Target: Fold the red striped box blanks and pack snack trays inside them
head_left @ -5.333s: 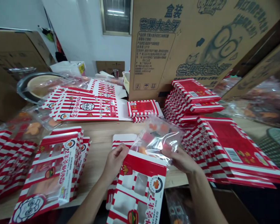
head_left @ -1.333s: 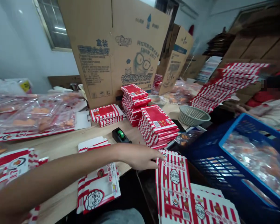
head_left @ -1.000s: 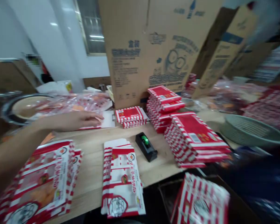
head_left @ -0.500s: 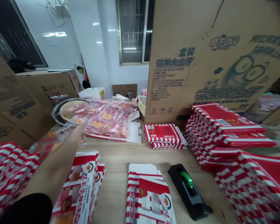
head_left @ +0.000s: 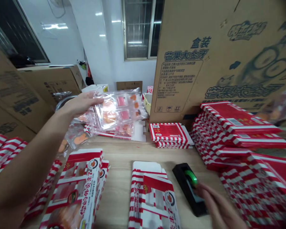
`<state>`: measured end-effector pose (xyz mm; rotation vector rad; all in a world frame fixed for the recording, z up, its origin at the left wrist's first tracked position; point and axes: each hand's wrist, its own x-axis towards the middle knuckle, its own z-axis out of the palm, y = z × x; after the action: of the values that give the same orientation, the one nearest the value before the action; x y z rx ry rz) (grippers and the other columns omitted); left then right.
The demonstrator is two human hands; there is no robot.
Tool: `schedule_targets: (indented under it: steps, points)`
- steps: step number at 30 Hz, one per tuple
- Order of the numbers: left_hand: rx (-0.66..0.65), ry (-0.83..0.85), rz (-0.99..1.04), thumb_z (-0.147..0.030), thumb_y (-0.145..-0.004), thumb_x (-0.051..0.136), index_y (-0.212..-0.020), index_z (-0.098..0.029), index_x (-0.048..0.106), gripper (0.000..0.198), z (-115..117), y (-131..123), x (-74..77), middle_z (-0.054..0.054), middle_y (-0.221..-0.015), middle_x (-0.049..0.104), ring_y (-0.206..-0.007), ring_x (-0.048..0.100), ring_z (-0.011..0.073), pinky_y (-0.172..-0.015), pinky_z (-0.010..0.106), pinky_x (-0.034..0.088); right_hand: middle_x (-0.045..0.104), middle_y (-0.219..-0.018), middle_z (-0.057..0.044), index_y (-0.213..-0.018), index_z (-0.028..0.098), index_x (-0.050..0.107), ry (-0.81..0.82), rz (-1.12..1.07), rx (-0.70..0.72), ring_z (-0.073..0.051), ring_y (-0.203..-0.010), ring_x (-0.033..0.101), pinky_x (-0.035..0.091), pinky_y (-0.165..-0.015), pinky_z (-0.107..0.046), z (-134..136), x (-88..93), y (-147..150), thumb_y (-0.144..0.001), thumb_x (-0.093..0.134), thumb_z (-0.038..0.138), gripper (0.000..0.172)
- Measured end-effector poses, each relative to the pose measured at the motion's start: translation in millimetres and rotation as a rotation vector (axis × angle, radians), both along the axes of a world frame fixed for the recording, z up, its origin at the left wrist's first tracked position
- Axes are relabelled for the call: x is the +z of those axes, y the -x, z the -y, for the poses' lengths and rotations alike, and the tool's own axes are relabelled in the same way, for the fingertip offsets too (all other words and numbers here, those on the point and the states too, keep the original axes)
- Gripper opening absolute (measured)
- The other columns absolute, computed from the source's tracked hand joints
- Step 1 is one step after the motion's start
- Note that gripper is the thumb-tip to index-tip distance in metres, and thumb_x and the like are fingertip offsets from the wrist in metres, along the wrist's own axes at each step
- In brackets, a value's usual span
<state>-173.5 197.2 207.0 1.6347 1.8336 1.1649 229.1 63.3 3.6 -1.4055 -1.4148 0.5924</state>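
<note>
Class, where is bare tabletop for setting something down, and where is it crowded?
Bare table shows between the left boxes and the middle boxes, and behind the latter, up to the small red stack. Crowded: around the left hand, with clear bags; rightward, with tape dispenser, right hand and tall stacks.

White glare streaks the clear packet [head_left: 120,109], while the right hand [head_left: 218,205] is blurred.
</note>
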Motion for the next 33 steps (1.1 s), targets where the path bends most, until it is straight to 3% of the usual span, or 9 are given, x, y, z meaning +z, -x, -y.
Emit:
schedule_targets:
  steps: [5,10,13,16,19,21,25,28,33]
  points:
    - [-0.294,0.099,0.472,-0.023,-0.077,0.059,-0.105,-0.013,0.058,0.030,68,-65,-3.3,0.001,-0.083,0.068,-0.070,0.062,0.0113,-0.065,0.025,0.050,0.065,-0.110,-0.009,-0.117,0.026,0.055,0.142,-0.427,0.444,-0.022,-0.090,0.066,0.053,-0.078,-0.035,-25,37.8,64,-0.076,0.059,0.047,0.046]
    - [-0.329,0.205,0.723,-0.031,-0.078,0.058,-0.106,-0.021,0.058,0.030,135,-131,-56.7,0.005,-0.105,0.066,-0.092,0.063,0.0212,-0.078,0.034,0.051,0.069,-0.102,-0.009,-0.109,0.022,0.061,0.242,-0.736,0.636,-0.024,-0.093,0.065,0.052,-0.080,-0.038,-17,53.6,82,-0.073,0.065,0.041,0.041]
    - [-0.289,0.159,0.624,-0.035,-0.082,0.051,-0.120,-0.025,0.047,0.039,151,-156,-111.1,0.006,-0.123,0.057,-0.113,0.053,0.0231,-0.093,0.037,0.043,0.070,-0.099,-0.009,-0.104,0.019,0.064,0.239,-0.762,0.523,-0.024,-0.091,0.065,0.051,-0.081,-0.039,-16,41.9,58,-0.073,0.066,0.037,0.035]
    - [-0.091,0.151,0.348,-0.034,-0.080,0.051,-0.132,-0.019,0.030,0.059,138,-169,-177.5,0.014,-0.143,0.032,-0.132,0.028,0.0262,-0.106,0.044,0.025,0.072,-0.093,-0.007,-0.099,0.019,0.067,0.067,-0.605,0.217,-0.022,-0.088,0.065,0.049,-0.085,-0.037,-20,23.9,23,-0.070,0.069,0.030,0.031]
    - [-0.023,0.271,0.152,-0.035,-0.071,0.061,-0.112,-0.012,0.051,0.048,113,-174,-233.1,0.021,-0.143,0.026,-0.135,0.010,0.0363,-0.108,0.050,0.006,0.072,-0.093,-0.007,-0.097,0.016,0.067,-0.034,-0.492,0.055,-0.022,-0.090,0.064,0.045,-0.090,-0.038,-27,5.9,-3,-0.068,0.071,0.026,0.031]
    - [-0.059,0.295,0.148,-0.034,-0.064,0.068,-0.091,-0.015,0.059,0.034,102,-175,-253.0,0.019,-0.140,0.032,-0.134,0.004,0.0405,-0.105,0.054,-0.003,0.071,-0.092,-0.008,-0.097,0.015,0.067,-0.030,-0.509,0.013,-0.023,-0.091,0.064,0.045,-0.090,-0.039,-32,-5.4,-9,-0.066,0.071,0.027,0.033]
    - [-0.208,0.278,0.246,-0.031,-0.068,0.063,-0.070,-0.021,0.054,0.014,106,-178,-254.9,0.009,-0.122,0.053,-0.127,0.029,0.0327,-0.104,0.050,0.017,0.071,-0.092,-0.009,-0.100,0.014,0.063,0.046,-0.666,-0.136,-0.025,-0.094,0.063,0.047,-0.087,-0.039,-42,-24.5,2,-0.063,0.070,0.037,0.044]
    - [-0.319,0.301,0.387,-0.037,-0.079,0.049,-0.076,-0.020,0.051,0.017,120,-182,-244.0,0.003,-0.081,0.062,-0.083,0.058,0.0201,-0.078,0.034,0.045,0.070,-0.095,-0.008,-0.103,0.017,0.059,0.122,-0.723,-0.119,-0.024,-0.094,0.064,0.050,-0.084,-0.036,-43,-29.2,17,-0.068,0.063,0.043,0.045]
    - [-0.285,0.266,0.552,-0.043,-0.082,0.045,-0.076,-0.019,0.047,0.024,138,-188,-234.6,-0.004,-0.067,0.051,-0.061,0.050,0.0115,-0.060,0.022,0.042,0.072,-0.085,-0.006,-0.089,0.020,0.064,0.394,-0.719,0.175,-0.025,-0.075,0.068,0.054,-0.067,-0.036,-23,-13.8,21,-0.075,0.059,0.040,0.025]
